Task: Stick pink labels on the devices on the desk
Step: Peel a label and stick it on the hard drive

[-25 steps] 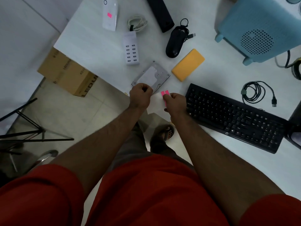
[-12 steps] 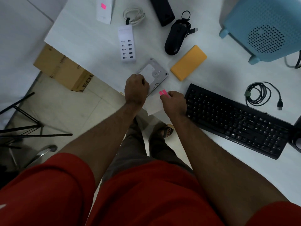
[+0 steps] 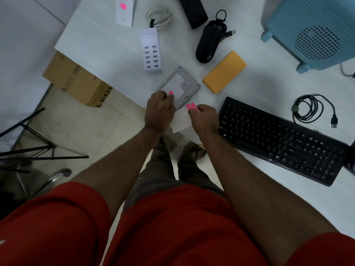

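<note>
Nearest in, the right hand [image 3: 203, 120] is curled shut around a white backing sheet [image 3: 181, 121] with two pink labels [image 3: 191, 107] poking past its fingertips; that stuff looks feather-light and floppy, so I'd grab it by a non-sticky edge. Just past it, the left hand [image 3: 159, 110] has its fingers closed down on a single pink label [image 3: 170, 93], pressing it onto the hard drive [image 3: 184, 87] at the desk [image 3: 107, 45] edge. Further back, the white device [image 3: 124, 10] already wears one, while the USB charger [image 3: 150, 50], black mouse [image 3: 206, 45] and yellow power bank [image 3: 224, 72] look bare.

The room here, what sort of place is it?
Probably a home or small office workspace: a white desk holds a keyboard, a bare hard drive and a USB charging hub, with a cardboard box on the tiled floor.
</note>
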